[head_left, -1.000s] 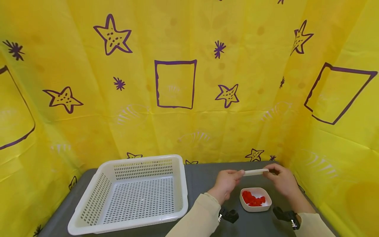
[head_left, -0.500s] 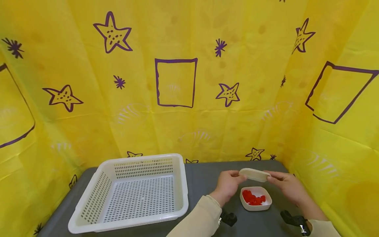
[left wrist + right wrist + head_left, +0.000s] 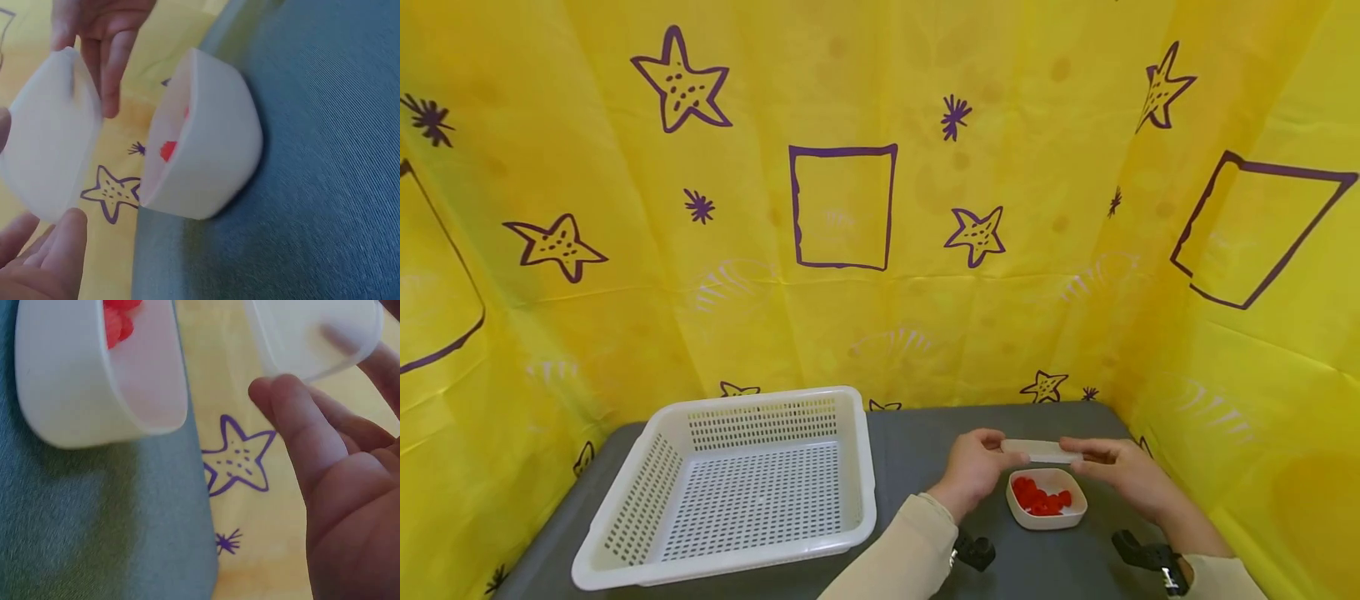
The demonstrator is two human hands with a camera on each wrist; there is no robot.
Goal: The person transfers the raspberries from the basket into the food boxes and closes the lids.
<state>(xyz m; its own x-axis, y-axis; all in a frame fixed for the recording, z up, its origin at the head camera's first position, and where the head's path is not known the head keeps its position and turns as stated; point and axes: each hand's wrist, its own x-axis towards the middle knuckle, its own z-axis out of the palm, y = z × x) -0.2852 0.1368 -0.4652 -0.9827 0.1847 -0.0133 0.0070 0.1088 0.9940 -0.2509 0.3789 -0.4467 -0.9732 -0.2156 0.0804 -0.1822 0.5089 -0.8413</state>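
Observation:
Both hands hold a translucent white lid [image 3: 1037, 451] just above and behind a small white box [image 3: 1047, 522]. My left hand [image 3: 973, 471] pinches the lid's left end between thumb and fingers. At the opposite end, my right hand [image 3: 1126, 473] grips the rim, its thumb pressed to the edge in the right wrist view. Small bumpy red pieces [image 3: 1036, 498] lie inside the uncovered box, which stands on the grey table. The lid [image 3: 50, 137] hangs apart from the box [image 3: 212, 137] in the left wrist view.
A large white perforated basket [image 3: 737, 562] stands to the left on the grey table [image 3: 910, 450]. Yellow curtains [image 3: 865, 333] with purple starfish drawings enclose the back and sides. Each wrist wears a black strap-on camera mount [image 3: 973, 550].
The lid tips from edge-on to showing its face, then flattens again, and comes down closer to the box. My right hand shifts slightly right and lower. The box stays in place.

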